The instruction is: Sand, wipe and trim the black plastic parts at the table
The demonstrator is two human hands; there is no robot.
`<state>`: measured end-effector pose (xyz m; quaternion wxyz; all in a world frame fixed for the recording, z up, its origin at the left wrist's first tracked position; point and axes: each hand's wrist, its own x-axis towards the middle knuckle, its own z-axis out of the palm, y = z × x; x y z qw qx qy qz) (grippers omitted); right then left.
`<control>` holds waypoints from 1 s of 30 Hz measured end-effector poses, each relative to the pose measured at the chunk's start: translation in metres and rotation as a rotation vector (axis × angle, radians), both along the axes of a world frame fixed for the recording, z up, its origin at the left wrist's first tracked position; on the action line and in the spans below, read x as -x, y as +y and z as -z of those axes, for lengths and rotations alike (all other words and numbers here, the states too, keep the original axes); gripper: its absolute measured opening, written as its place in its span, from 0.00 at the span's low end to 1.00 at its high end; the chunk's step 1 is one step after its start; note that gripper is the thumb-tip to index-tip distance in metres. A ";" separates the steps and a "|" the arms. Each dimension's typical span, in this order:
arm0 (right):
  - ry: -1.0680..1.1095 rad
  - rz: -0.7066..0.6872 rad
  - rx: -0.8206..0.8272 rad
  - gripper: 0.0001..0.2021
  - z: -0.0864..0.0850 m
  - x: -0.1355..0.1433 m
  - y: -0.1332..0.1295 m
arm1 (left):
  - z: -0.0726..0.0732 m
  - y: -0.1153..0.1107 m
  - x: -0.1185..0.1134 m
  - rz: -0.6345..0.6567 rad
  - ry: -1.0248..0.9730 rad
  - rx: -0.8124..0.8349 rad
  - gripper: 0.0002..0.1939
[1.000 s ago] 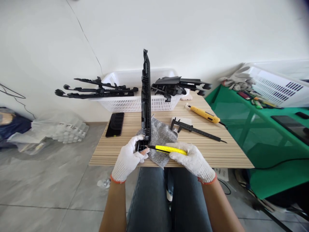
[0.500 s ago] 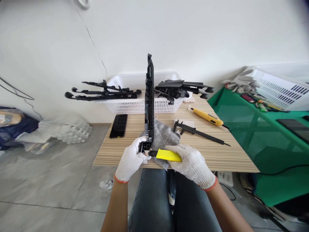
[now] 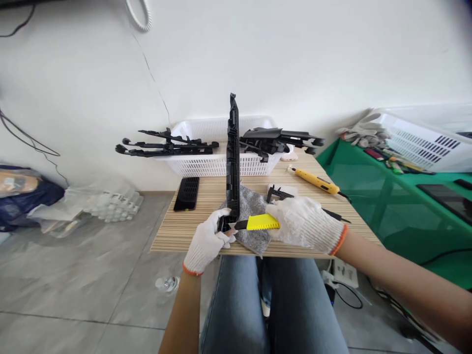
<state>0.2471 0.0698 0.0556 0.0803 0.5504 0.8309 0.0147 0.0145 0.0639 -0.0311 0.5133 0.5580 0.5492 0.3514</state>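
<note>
My left hand [image 3: 207, 240], in a white knit glove, grips the lower end of a long black plastic trim part [image 3: 233, 162] that stands nearly upright. My gloved right hand [image 3: 300, 221] is closed round a yellow utility knife [image 3: 262, 222], which points left. The knife's tip is at the lower end of the part, close to my left fingers; whether the blade touches the plastic I cannot tell. Beneath both lies a grey cloth [image 3: 254, 241] on the striped wooden table [image 3: 165, 231].
Behind stands a white basket [image 3: 206, 169] with black plastic parts [image 3: 263, 140] jutting out both sides. A phone [image 3: 187, 193] lies left, a caliper [image 3: 278, 193] partly behind my right hand, and a yellow corded tool [image 3: 317, 181] at right. A green-covered table [image 3: 354, 182] stands beyond.
My right wrist has turned and the forearm swung outward to the right, now covering part of the caliper. The knife tilts a little more, its tip still at the part's lower end. The view has shifted slightly.
</note>
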 end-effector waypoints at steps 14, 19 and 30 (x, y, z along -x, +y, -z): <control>0.105 0.055 -0.020 0.15 0.046 0.007 -0.016 | -0.002 0.001 0.005 0.025 -0.063 0.002 0.31; 0.192 0.042 -0.086 0.14 0.075 0.006 -0.014 | -0.003 0.001 0.005 0.021 -0.050 0.007 0.29; 0.266 0.080 -0.074 0.14 0.078 0.005 -0.013 | -0.006 0.001 0.003 -0.013 -0.118 0.058 0.30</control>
